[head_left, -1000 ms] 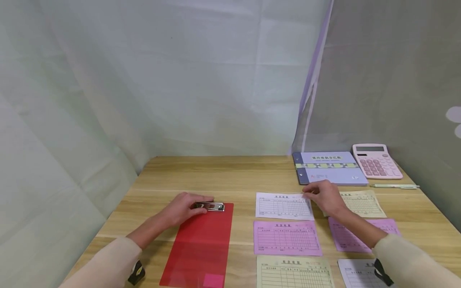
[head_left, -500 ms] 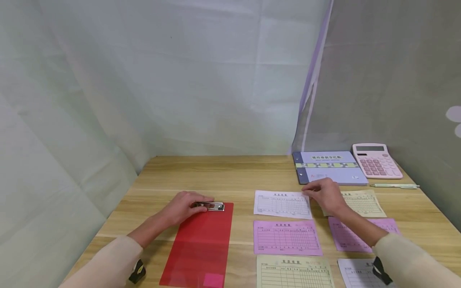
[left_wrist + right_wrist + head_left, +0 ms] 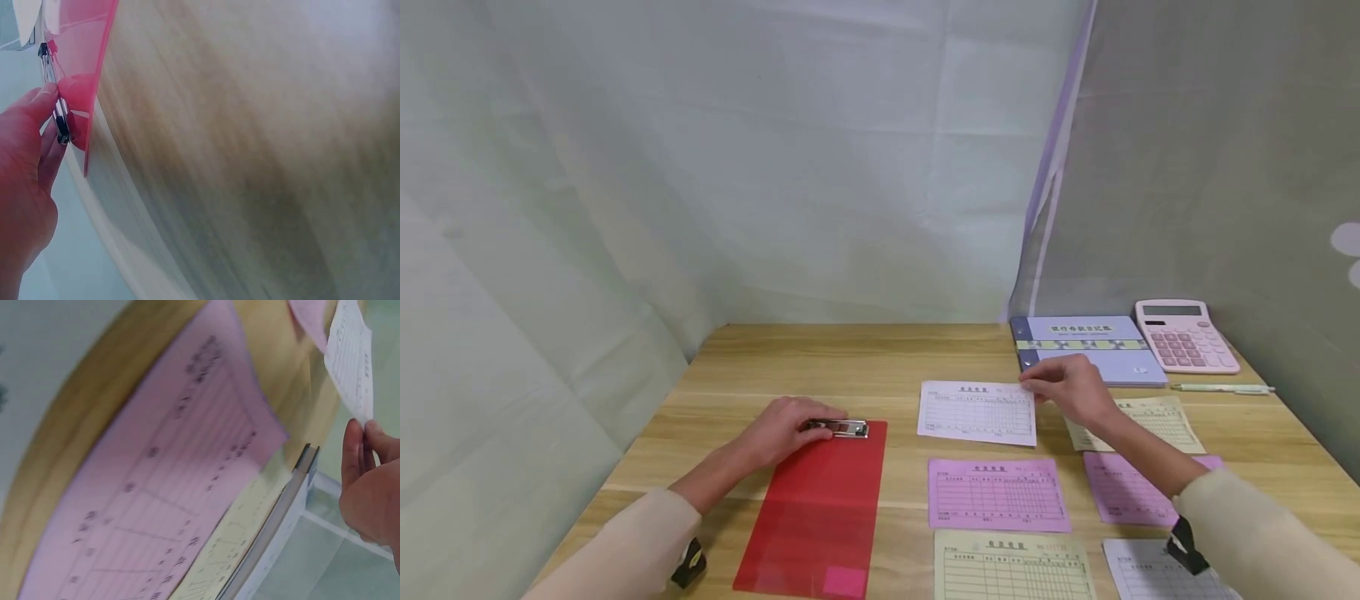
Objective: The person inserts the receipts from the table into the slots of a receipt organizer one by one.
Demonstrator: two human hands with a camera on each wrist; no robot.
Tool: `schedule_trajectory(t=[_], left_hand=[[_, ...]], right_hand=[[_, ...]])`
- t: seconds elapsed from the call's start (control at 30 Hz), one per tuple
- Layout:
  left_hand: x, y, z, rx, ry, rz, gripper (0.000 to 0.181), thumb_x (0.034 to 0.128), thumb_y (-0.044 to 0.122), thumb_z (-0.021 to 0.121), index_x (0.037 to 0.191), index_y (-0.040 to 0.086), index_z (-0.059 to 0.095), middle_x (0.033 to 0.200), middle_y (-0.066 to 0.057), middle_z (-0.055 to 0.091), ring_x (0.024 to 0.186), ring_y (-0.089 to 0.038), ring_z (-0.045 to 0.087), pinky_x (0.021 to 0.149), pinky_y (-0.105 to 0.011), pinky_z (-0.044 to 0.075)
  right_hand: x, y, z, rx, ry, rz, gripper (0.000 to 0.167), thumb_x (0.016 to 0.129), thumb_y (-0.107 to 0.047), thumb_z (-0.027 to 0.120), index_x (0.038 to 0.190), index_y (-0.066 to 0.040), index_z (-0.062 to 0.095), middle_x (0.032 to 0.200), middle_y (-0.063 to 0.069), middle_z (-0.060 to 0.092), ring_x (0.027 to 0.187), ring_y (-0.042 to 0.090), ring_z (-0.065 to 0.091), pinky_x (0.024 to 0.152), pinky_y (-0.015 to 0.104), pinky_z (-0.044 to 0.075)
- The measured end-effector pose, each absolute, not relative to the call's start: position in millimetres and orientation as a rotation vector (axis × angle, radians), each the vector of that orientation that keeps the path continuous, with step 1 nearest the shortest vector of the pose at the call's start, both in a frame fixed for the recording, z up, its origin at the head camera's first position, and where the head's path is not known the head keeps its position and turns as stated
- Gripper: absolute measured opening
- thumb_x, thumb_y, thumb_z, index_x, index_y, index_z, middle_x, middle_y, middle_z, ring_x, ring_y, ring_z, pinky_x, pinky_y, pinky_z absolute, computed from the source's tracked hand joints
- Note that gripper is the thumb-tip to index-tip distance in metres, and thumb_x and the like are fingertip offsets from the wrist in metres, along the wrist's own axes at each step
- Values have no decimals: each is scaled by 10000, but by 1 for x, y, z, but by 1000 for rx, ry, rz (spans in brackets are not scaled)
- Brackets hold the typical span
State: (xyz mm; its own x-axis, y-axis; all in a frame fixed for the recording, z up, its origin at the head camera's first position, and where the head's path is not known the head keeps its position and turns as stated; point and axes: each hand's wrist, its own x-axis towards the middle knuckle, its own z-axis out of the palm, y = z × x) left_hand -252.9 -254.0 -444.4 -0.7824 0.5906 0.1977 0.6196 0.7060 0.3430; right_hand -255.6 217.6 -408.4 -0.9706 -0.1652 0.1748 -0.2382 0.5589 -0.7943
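Pale cloth (image 3: 820, 167) hangs beyond a wooden table (image 3: 850, 362). At left, the left hand (image 3: 786, 431) grips the metal clip (image 3: 852, 429) at the far end of a red clipboard (image 3: 827, 500). Farther right, the right hand (image 3: 1072, 388) pinches the far right corner of a white slip (image 3: 976, 414), beyond a purple slip (image 3: 998, 495). A blue ledger (image 3: 1097, 354) and a calculator (image 3: 1185, 336) lie far right.

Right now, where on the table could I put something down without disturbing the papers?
A wide bare patch of the table lies at the back, between the curtain, the blue ledger and the red clipboard. A narrow strip is also bare between the clipboard and the left column of slips. The right side is crowded: slips, the right hand, ledger, calculator and pen.
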Motion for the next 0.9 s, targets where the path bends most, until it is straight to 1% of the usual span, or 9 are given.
schedule_trajectory(t=[0.1,0.37,0.5,0.63,0.8,0.9], left_hand=[[-253,-254,-445,-1013,-2831,-609,395,920,143,844,1305,208,784,1192,54,773,1038,-134,727,891,-354,601],[-252,-251,-444,-1014,-2841,-583,388,924,149,840,1304,209,785,1206,51,773,1062,-135,729,912,-370,600],[-251,-251,-443,-1010,-2849,-587,387,925,151,839,1305,199,784,1206,44,773,1065,-148,730,913,-371,599],[-251,-251,-442,-1029,-2846,-583,391,923,144,840,1308,181,782,1194,33,778,1058,-164,737,903,-373,602],[-252,-251,-440,-1046,-2833,-566,397,910,140,853,1300,159,785,1195,16,782,1052,-162,745,888,-363,604],[-254,-250,-439,-1038,-2841,-552,372,903,141,860,1270,149,797,1174,11,786,1009,-144,742,867,-342,606]], right_hand=[[-259,213,-404,399,-2676,1487,129,966,11,755,1066,84,789,982,180,785,782,294,747,749,396,626],[-266,196,-396,454,-2606,1709,164,959,35,752,1089,135,763,999,212,781,769,205,754,789,399,631],[-266,184,-393,431,-2599,1806,190,961,25,754,1112,140,755,1015,202,782,782,193,753,815,401,629],[-266,170,-392,448,-2596,1855,190,950,28,765,1104,140,759,999,199,784,767,189,746,809,401,630],[-265,151,-394,491,-2583,1952,180,942,64,754,1091,165,748,984,209,782,754,172,732,832,502,620],[-262,139,-396,510,-2604,1978,174,943,69,749,1089,164,747,982,200,783,764,172,723,824,499,622]])
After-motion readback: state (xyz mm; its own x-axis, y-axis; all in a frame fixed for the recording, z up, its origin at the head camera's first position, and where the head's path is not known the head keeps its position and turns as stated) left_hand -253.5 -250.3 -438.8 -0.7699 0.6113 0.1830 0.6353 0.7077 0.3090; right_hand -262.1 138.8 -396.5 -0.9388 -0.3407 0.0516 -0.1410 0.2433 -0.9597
